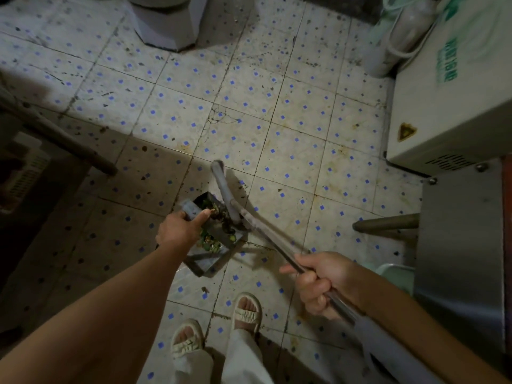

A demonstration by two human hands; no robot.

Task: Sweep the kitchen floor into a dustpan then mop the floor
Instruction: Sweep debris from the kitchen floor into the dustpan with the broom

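Observation:
My left hand [181, 227] grips the handle of a dark dustpan [206, 260] that rests on the tiled floor [277, 128]. Green and brown scraps [213, 241] lie heaped in the pan. My right hand [322, 281] is wrapped round a long metal broom handle [273, 241]. The handle slants down to the left to a narrow grey sweeping head [224, 189], which stands at the pan's right edge. The tiles are pale with blue squares and carry many dark specks and stains.
A white appliance [448, 106] and a steel cabinet [465, 245] with a metal leg [388, 224] stand at the right. A white pedestal base [166, 26] is at top centre. Dark furniture with a leg [69, 142] fills the left. My sandalled feet [216, 328] stand below the pan.

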